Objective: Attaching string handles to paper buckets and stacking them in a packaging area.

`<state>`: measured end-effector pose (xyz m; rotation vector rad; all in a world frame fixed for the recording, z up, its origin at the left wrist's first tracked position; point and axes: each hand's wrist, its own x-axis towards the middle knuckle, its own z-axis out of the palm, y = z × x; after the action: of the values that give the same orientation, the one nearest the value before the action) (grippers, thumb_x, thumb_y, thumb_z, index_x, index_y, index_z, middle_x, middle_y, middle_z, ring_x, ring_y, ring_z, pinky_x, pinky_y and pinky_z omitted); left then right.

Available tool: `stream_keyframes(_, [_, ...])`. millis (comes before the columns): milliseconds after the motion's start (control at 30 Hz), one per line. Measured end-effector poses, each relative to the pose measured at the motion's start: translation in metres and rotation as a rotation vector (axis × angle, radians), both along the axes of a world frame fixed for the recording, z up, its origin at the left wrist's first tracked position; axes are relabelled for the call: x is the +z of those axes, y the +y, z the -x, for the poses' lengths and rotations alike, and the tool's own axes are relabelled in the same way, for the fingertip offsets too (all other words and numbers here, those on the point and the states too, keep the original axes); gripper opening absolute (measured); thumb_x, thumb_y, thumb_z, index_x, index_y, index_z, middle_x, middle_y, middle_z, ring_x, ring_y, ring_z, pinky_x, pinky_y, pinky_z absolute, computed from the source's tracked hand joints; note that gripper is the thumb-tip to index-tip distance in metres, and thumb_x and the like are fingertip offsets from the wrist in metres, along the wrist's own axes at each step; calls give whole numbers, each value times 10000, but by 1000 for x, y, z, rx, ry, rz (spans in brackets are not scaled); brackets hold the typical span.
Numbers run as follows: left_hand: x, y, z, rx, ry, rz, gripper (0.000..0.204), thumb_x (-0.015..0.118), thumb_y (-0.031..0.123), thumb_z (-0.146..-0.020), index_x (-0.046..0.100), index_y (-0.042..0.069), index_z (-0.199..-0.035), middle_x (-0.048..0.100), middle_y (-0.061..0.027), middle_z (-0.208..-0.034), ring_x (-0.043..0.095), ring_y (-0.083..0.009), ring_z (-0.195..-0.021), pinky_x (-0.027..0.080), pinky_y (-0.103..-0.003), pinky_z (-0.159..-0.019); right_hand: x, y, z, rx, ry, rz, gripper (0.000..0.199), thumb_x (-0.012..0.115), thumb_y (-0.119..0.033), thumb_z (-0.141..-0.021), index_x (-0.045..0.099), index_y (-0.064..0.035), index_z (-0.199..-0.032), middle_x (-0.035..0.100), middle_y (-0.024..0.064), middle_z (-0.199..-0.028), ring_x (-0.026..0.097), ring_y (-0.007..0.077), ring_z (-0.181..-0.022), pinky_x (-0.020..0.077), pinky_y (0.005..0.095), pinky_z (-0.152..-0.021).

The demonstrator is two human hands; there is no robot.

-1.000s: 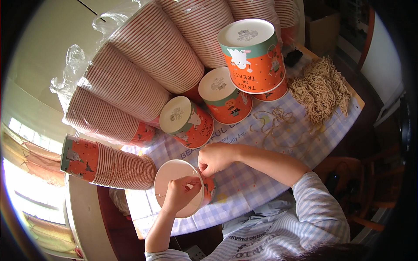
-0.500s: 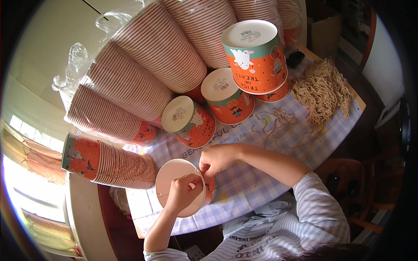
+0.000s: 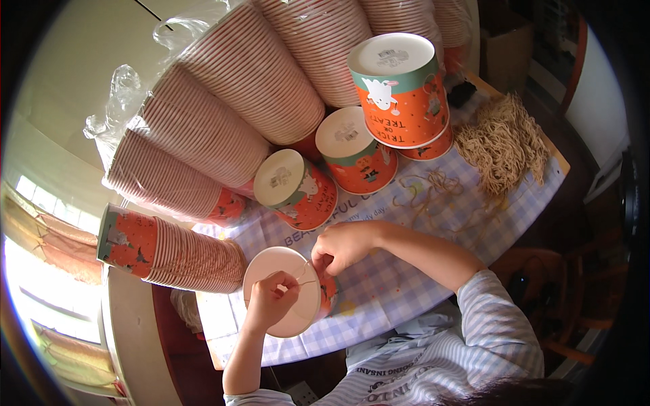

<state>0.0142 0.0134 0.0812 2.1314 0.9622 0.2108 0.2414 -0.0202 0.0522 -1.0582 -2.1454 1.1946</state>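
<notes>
Orange paper cups in long nested stacks (image 3: 223, 128), wrapped in clear plastic, lie on their sides well beyond both hands, on the far part of the checked tablecloth (image 3: 406, 284). A shorter stack (image 3: 169, 254) lies just to the left of the left hand. Three single cups (image 3: 399, 88) stand upside down beyond the right hand, and a heap of tan twine (image 3: 501, 142) lies far to its right.

Between the hands lies one orange cup (image 3: 288, 298) on its side, its long axis running left to right, its white bottom facing up at the camera. The left hand (image 3: 271, 301) rests on this bottom, fingers pressed together on a thin string (image 3: 305, 281). The right hand (image 3: 345, 247) is at the cup's right wall, fingertips pinching the other end of the same string. The string runs across the bottom, from one pinch to the other; both hands touch the cup, so neither seems nearer.
</notes>
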Motion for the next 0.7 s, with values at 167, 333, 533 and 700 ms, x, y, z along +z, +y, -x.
stream_keyframes(167, [5, 1, -1, -75, -259, 276, 24, 532, 19, -757, 554, 22, -766, 602, -75, -908, 531, -106, -846, 431, -239, -700, 7, -3, -6, -10, -13, -40, 213, 603, -156, -690, 609, -47, -873, 632, 63, -788, 603, 182, -739, 459, 307, -675])
stream_keyframes(333, [3, 4, -4, -108, -444, 538, 51, 486, 33, -787, 524, 25, -755, 597, -103, -921, 517, -159, -897, 393, -319, -809, 2, -4, -10, -6, -7, -373, 169, 599, -159, -698, 575, -55, -830, 607, 31, -750, 588, 181, -709, 438, 321, -642])
stream_keyframes(533, [1, 6, -11, -158, -684, 746, 65, 440, 18, -807, 504, 17, -797, 581, -111, -834, 534, -189, -858, 408, -331, -785, 12, -10, -10, -42, -77, -285, 138, 567, -124, -703, 561, -45, -816, 592, 64, -746, 581, 235, -727, 443, 343, -628])
stream_keyframes(700, [0, 6, -8, -23, -666, 800, 52, 501, 59, -837, 527, 14, -834, 575, -67, -791, 532, -129, -729, 418, -249, -684, 11, -13, -2, -133, -16, -436, 151, 559, -106, -712, 579, -50, -851, 597, 81, -787, 580, 245, -727, 458, 336, -635])
